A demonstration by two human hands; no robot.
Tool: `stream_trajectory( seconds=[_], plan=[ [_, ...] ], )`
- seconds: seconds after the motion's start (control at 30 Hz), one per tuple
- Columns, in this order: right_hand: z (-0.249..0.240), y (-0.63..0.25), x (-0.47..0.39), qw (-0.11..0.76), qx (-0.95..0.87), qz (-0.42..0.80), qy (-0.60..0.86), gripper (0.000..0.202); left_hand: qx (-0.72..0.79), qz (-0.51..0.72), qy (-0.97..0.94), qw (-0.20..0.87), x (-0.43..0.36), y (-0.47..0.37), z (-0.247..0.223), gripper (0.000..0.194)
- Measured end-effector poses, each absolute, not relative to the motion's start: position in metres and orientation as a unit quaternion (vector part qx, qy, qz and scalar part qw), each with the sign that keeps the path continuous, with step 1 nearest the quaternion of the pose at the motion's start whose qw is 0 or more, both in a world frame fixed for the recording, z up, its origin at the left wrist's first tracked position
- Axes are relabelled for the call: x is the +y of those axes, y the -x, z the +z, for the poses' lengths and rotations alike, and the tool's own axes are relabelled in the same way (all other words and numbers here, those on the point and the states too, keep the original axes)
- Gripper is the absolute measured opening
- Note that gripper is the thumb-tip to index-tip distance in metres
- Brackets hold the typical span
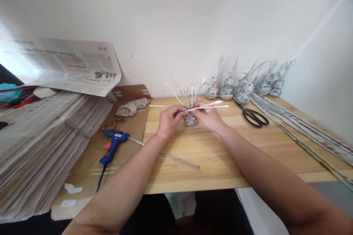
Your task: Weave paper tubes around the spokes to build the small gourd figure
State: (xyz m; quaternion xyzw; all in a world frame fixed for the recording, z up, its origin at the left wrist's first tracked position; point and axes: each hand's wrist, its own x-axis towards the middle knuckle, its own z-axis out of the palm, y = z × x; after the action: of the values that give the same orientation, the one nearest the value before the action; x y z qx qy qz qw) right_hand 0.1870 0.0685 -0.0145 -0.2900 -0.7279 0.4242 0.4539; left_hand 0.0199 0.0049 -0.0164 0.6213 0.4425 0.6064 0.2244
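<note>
A small round woven piece of rolled newspaper (191, 120) stands on the wooden table in front of me. Several paper strands fan upward and outward from its top. My left hand (171, 119) is closed at its left side, thumb and fingers pinching a rolled paper strand (220, 107) near the top of the weave. On the right side, my right hand (208, 115) is closed around strands at the same spot, its fingertips partly hidden behind them. The upper part of the woven piece is mostly covered by both hands.
Several finished-looking woven paper pieces (244, 93) stand along the wall. Black scissors (256, 117) and long paper rolls (300, 125) lie at right. At left are a blue glue gun (113, 147) with a glue stick (180, 160), a crumpled glove (132, 107) and stacked newspapers (63, 143).
</note>
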Motion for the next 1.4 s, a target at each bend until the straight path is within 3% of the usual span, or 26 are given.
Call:
stream_trajectory(
  seconds=[0.13, 0.33, 0.57, 0.8, 1.0, 1.4],
  plan=[
    [-0.016, -0.187, 0.070, 0.460, -0.724, 0.421, 0.296, 0.021, 0.432, 0.642, -0.529, 0.348, 0.006, -0.028, -0.016, 0.017],
    [-0.017, -0.187, 0.070, 0.453, -0.723, 0.425, 0.303, 0.023, 0.414, 0.681, -0.437, 0.416, 0.009, -0.033, -0.013, 0.037],
    [-0.017, -0.186, 0.070, 0.437, -0.724, 0.447, 0.292, 0.021, 0.396, 0.685, -0.466, 0.396, 0.010, -0.035, -0.014, 0.032],
    [-0.020, -0.185, 0.073, 0.447, -0.706, 0.463, 0.293, 0.024, 0.393, 0.613, -0.570, 0.379, 0.010, -0.029, -0.015, 0.023],
    [-0.020, -0.184, 0.072, 0.446, -0.703, 0.471, 0.291, 0.022, 0.422, 0.640, -0.495, 0.408, 0.012, -0.027, -0.011, 0.029],
    [-0.020, -0.182, 0.074, 0.449, -0.703, 0.451, 0.317, 0.014, 0.485, 0.636, -0.570, 0.186, 0.016, -0.038, -0.002, 0.009]
  ],
)
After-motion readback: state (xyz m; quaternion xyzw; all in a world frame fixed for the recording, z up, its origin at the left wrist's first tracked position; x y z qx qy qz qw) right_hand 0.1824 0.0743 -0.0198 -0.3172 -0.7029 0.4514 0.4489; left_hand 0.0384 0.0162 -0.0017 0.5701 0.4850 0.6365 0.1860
